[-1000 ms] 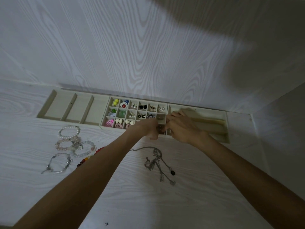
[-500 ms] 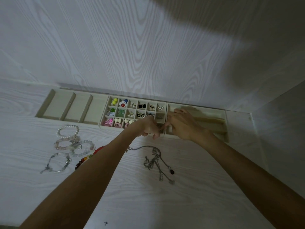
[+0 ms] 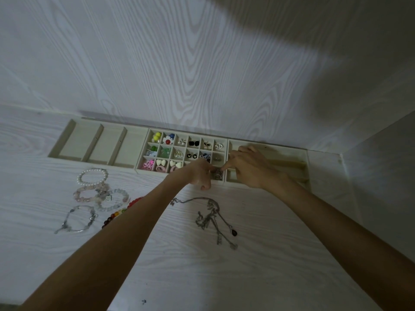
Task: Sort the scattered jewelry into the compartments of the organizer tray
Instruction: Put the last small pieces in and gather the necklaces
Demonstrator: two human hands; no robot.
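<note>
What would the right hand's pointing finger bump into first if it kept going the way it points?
Probably the small silvery piece in the bottom-right compartment of the organizer tray. The right hand points its finger left toward it, and the left hand is just beyond. Depth is hard to judge here.

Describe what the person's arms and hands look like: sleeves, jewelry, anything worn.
Both forearms are bare for all of their visible length, with no sleeves in view. No watch, bracelet or glove shows on the left hand or the right hand. The dim light leaves any rings on the fingers too small to tell.
</note>
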